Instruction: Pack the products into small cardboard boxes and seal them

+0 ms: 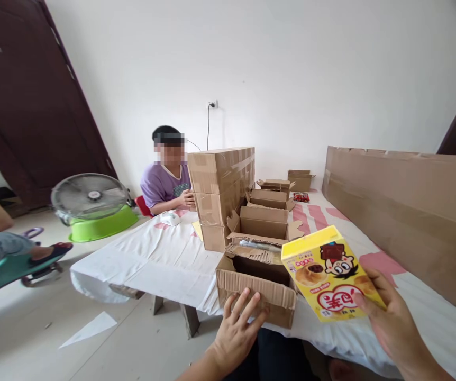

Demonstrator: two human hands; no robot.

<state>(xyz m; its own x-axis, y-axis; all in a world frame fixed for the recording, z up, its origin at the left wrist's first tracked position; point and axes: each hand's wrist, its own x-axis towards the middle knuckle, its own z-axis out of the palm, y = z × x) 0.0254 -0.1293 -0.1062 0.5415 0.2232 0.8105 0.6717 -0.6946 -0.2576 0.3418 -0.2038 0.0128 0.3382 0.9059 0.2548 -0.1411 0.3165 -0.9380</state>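
My right hand (390, 312) grips a yellow snack box (327, 280) by its lower right corner, thumb on the front. A cartoon face and a picture of filled buns are printed on it. The snack box is held tilted, just right of the nearest open cardboard box (257, 299). My left hand (242, 328) rests against that cardboard box's near side, its fingers spread over the wall. The inside of the box is dark, so its contents cannot be made out. Behind it, a clear plastic packet (262, 244) lies by another open cardboard box (263, 225).
Taped cartons (212, 201) form a wall left of the row of open boxes. A long cardboard panel (402, 211) stands at the right. A red toy car (301, 197) lies farther back. Across the table (133, 264) sits a person in purple (160, 185); a fan (93, 196) stands left.
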